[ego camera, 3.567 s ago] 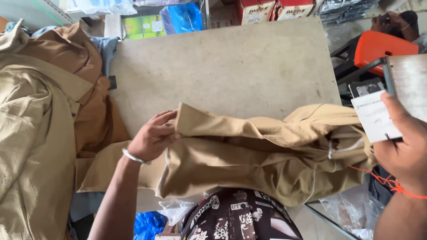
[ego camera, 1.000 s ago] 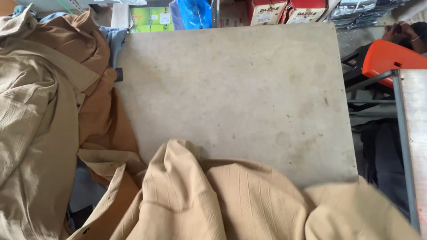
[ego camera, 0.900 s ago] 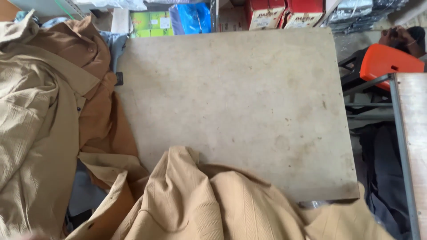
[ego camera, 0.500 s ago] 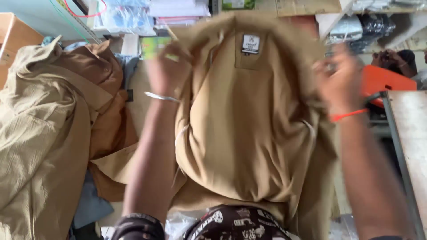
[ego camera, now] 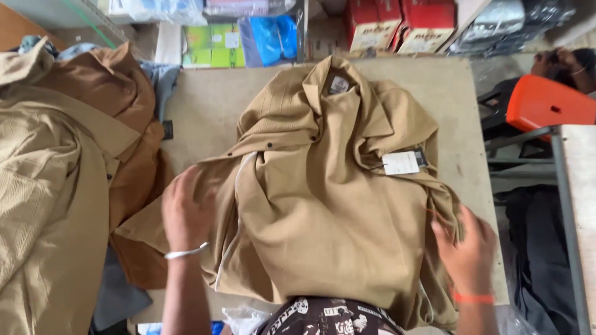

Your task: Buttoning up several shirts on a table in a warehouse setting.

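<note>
A tan collared shirt (ego camera: pixel 323 205) lies spread on the grey table (ego camera: pixel 205 105), collar toward the far edge, with a white paper tag (ego camera: pixel 400 162) on its right side. My left hand (ego camera: pixel 186 208), with a silver bangle at the wrist, rests flat on the shirt's left edge. My right hand (ego camera: pixel 465 248), with an orange band at the wrist, presses on the shirt's lower right edge. Neither hand visibly grips the cloth.
A heap of tan and brown garments (ego camera: pixel 62 180) covers the left. Red boxes (ego camera: pixel 397 25), green and blue packets (ego camera: pixel 242 40) stand beyond the table's far edge. An orange chair (ego camera: pixel 546 102) and a second table edge (ego camera: pixel 574 198) are at the right.
The shirt, held up in the air by both hands half a second ago, now lies flat on the table. Both hands have dropped to its lower edges.
</note>
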